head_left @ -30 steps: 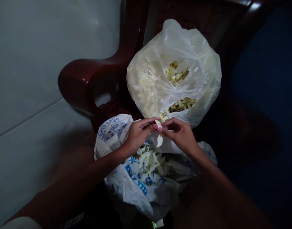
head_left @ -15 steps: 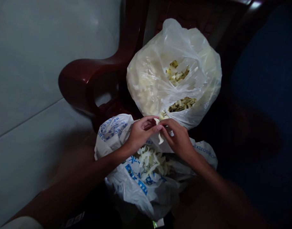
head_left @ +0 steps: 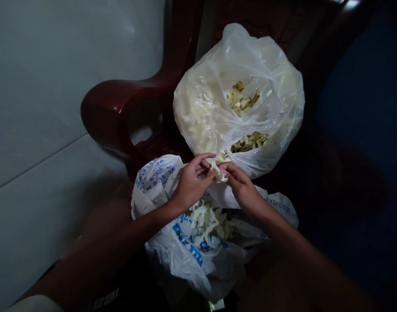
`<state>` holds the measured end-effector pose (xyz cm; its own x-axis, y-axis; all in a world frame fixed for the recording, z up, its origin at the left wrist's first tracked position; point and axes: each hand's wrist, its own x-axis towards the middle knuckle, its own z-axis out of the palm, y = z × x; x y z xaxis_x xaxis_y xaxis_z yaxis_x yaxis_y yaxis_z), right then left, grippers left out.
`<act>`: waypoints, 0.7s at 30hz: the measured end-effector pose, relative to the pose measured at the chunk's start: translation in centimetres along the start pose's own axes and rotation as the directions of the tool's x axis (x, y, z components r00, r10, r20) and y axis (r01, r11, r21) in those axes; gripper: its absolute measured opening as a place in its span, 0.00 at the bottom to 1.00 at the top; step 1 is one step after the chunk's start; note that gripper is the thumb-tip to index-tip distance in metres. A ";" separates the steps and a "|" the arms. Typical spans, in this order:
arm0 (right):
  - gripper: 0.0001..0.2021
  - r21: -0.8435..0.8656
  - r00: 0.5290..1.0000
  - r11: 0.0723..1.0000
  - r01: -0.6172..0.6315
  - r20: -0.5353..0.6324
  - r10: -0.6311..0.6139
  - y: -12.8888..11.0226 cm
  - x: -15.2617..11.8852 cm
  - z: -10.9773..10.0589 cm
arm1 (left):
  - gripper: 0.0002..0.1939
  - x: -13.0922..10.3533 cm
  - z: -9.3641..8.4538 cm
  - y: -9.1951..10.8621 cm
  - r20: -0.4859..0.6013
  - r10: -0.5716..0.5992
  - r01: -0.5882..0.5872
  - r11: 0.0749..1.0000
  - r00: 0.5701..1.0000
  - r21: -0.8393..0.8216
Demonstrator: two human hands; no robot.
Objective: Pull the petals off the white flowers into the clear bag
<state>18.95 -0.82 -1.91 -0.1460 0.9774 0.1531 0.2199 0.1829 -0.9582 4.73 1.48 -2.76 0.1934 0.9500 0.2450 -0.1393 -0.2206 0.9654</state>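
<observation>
Between my two hands is a small whitish flower (head_left: 218,174), its petals showing at the fingertips. My left hand (head_left: 195,177) pinches it from the left with thumb and fingers. From the right, my right hand (head_left: 239,180) grips it too, fingers closed. Just below lies a heap of loose white petals (head_left: 208,219) in an open white plastic bag (head_left: 198,266) with blue print. Right beyond my fingers stands a bulging translucent bag (head_left: 201,108). Yellowish-brown petals or dried flowers (head_left: 250,142) show through two openings in it.
A dark red wooden chair with a curved armrest (head_left: 104,104) holds the translucent bag. Pale floor tiles (head_left: 55,86) lie to the left. Dark blue fabric or surface (head_left: 363,108), hard to make out, is on the right.
The flower between my fingers has turned: a petal hung downward before, and now the petals spread at the fingertips. My hands stay together in nearly the same place.
</observation>
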 end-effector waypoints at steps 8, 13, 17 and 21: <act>0.09 0.053 0.986 0.994 0.093 -0.143 -0.084 -2.2 -0.1 -0.3 | 0.12 1.3 -1.6 0.3 -0.217 0.009 -0.003 1.000 0.976 0.028; 0.06 0.227 0.964 0.970 0.087 -0.266 -0.024 -3.0 0.1 -0.6 | 0.09 1.1 -2.3 0.4 -0.181 -0.009 -0.001 0.999 0.983 -0.054; 0.05 0.393 0.920 0.891 0.227 -0.387 -0.064 -3.4 0.4 -0.2 | 0.06 0.7 -1.8 1.0 -0.223 -0.017 0.001 0.998 0.975 -0.069; 0.06 0.361 0.775 0.834 0.417 -0.621 -0.119 -4.5 0.8 -1.1 | 0.06 1.3 -1.8 1.5 -0.297 -0.035 -0.002 0.992 0.954 -0.123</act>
<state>18.90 -0.73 2.79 0.4596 0.8017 0.3822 -0.2252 0.5215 -0.8230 2.99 2.77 -1.13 -0.0986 0.9799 0.1736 -0.2584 -0.1937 0.9464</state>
